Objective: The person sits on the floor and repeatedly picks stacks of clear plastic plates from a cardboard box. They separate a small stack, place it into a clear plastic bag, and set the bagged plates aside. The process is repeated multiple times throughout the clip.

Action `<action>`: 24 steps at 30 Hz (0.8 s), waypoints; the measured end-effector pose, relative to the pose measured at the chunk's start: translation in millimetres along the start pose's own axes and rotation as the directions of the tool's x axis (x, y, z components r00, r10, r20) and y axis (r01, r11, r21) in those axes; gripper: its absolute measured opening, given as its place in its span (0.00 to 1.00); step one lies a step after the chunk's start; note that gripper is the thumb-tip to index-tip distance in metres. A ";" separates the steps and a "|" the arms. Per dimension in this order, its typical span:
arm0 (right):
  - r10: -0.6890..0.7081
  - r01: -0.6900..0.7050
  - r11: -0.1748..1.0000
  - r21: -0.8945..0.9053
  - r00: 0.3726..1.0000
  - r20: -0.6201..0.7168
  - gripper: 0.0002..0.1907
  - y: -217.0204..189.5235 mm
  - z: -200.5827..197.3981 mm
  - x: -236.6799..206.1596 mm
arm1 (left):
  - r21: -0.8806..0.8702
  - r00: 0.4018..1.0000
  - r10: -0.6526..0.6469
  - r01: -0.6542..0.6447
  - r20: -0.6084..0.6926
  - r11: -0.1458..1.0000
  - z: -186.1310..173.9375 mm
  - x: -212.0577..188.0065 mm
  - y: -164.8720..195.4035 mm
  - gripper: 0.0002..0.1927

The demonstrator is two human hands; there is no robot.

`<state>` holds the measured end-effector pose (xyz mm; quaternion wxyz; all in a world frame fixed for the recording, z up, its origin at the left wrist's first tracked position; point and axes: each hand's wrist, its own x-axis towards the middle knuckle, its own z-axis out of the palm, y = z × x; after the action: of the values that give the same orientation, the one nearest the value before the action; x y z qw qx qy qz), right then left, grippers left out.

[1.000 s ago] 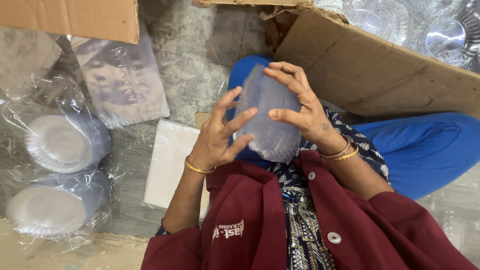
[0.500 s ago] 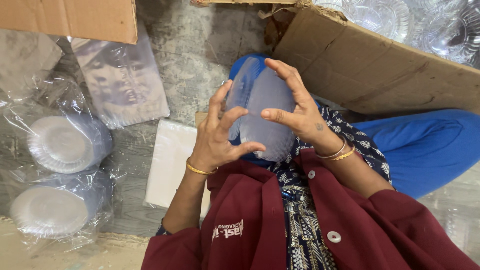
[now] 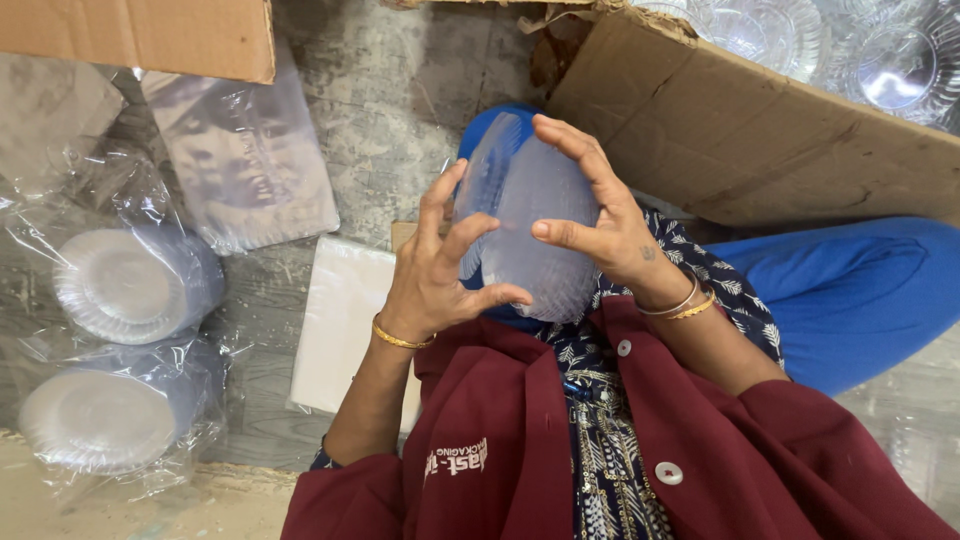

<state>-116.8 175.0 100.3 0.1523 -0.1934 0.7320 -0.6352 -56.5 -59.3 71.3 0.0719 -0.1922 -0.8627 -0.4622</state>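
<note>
Both hands are closed around a stack of clear plastic plates (image 3: 525, 225) held up on edge above the lap: the left hand (image 3: 440, 275) grips its near left side with thumb and fingers spread over the ribbed face, and the right hand (image 3: 600, 230) curls over the top and right side, fingertips pressing the rim. Gold bangles sit on both wrists, and the maroon jacket (image 3: 620, 440) with white buttons fills the near part of the view over a dark patterned top. Blue trousers (image 3: 850, 290) show behind the stack and stretch off to the right. Just left of the left forearm a flat white packet (image 3: 345, 325) lies on the grey concrete floor (image 3: 400, 100). Further left, two plastic-wrapped stacks of plates (image 3: 125, 345) rest on their sides, one nearer and one just beyond it, both under crinkled film. Beyond them lies a pile of clear plastic bags (image 3: 250, 165). At the far right a tilted cardboard sheet (image 3: 760, 130) leans beside the knee, with clear patterned bowls (image 3: 850, 50) behind it, and a cardboard box (image 3: 150, 35) edges the far left.
</note>
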 end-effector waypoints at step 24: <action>0.053 -0.047 0.990 0.134 0.998 -0.042 0.35 9.2 2.4 -5.6 | -0.102 0.996 -0.064 0.070 0.059 0.992 -8.8 -10.4 -5.5 0.27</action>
<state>-111.5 176.7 90.7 0.1642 -0.1501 0.6959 -0.6829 -49.7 -72.1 68.9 0.0223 -0.1793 -0.8450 -0.5033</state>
